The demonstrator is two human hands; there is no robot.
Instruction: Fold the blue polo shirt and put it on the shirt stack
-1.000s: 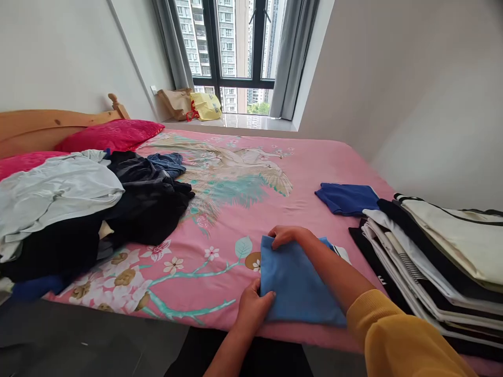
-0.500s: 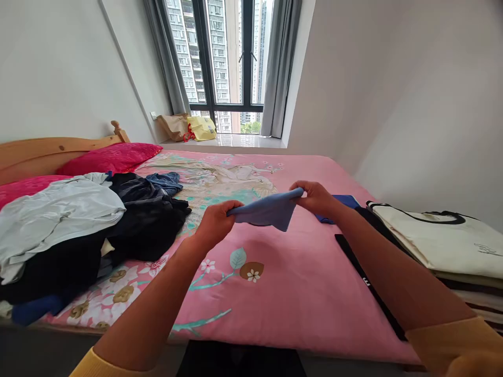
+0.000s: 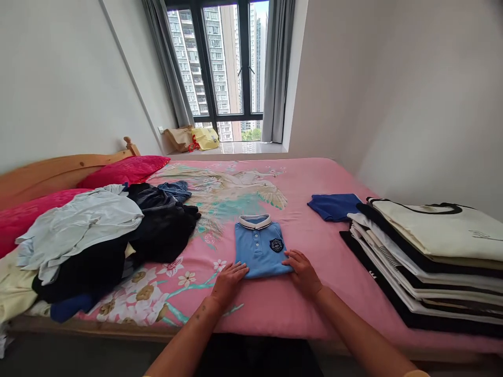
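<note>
A light blue polo shirt (image 3: 257, 255) lies folded into a small rectangle on the pink bed sheet. Its white collar with a dark stripe faces the window, and a dark crest sits on the front. My left hand (image 3: 231, 280) rests on the lower left corner of the shirt with its fingers stretched out. On the lower right corner lies my right hand (image 3: 302, 269), its fingers extended over the edge. Neither hand is wrapped round the cloth.
At left lies a heap of loose clothes, with a white garment (image 3: 90, 217) over black ones (image 3: 165, 235). Folded clothes stand in a tall stack (image 3: 428, 262) at right, near a folded blue garment (image 3: 334, 206). Red pillows (image 3: 126, 170) lean by the wooden headboard (image 3: 74, 166).
The blue polo shirt, held up between both hands before, now lies flat on the bed with its front up. Both hands have come down and nearer, from gripping its edge to resting on it.
</note>
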